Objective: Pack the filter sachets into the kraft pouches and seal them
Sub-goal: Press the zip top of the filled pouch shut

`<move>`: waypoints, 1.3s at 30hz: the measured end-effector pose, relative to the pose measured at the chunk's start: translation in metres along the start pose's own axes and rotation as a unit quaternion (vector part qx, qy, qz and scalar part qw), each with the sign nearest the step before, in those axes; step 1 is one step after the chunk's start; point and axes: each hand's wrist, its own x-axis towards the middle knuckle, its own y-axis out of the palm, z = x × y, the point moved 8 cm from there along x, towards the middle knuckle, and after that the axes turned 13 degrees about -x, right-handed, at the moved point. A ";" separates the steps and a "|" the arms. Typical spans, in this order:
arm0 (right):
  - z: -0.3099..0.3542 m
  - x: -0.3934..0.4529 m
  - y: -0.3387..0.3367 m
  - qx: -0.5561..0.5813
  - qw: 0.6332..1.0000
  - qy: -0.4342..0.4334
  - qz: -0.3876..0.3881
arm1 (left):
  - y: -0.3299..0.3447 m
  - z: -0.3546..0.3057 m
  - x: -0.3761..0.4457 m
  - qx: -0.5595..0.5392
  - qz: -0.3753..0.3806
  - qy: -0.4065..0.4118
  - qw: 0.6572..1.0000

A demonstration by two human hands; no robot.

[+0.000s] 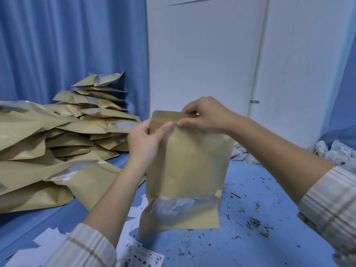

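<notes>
A kraft pouch (185, 170) stands upright on the blue surface in the middle of the view, with white filter sachets showing through its clear lower window. My left hand (144, 139) pinches the pouch's top strip at its left end, thumb in front. My right hand (204, 114) pinches the same strip just to the right, thumb and fingers on either side. More loose filter sachets (335, 153) lie in a heap at the far right.
A large pile of kraft pouches (63, 135) fills the left side of the blue table (269, 189). White paper labels (134, 253) lie near the front edge. Dried herb crumbs (254, 224) are scattered at right. A white wall stands behind.
</notes>
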 end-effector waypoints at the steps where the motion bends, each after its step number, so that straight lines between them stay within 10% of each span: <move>1: 0.003 0.000 -0.002 0.008 1.000 0.001 -0.017 | 0.002 0.001 -0.001 -0.013 0.006 -0.006 1.000; 10: -0.055 -0.037 0.004 0.082 0.983 0.133 -0.098 | -0.026 0.077 -0.031 -0.055 0.060 -0.197 0.977; 17: -0.091 -0.113 0.129 0.422 0.878 0.211 0.081 | -0.056 0.112 -0.042 -0.069 0.060 -0.255 0.963; 22: -0.080 -0.119 0.179 0.538 0.809 0.226 0.071 | -0.063 0.141 -0.084 0.016 0.144 -0.326 0.934; 32: -0.071 -0.088 0.200 0.639 0.685 0.348 -0.032 | -0.079 0.103 -0.056 -0.192 0.046 -0.406 0.892; 39: 0.055 0.029 0.195 0.728 0.579 0.362 -0.065 | -0.150 0.086 -0.034 -0.419 -0.138 -0.299 0.846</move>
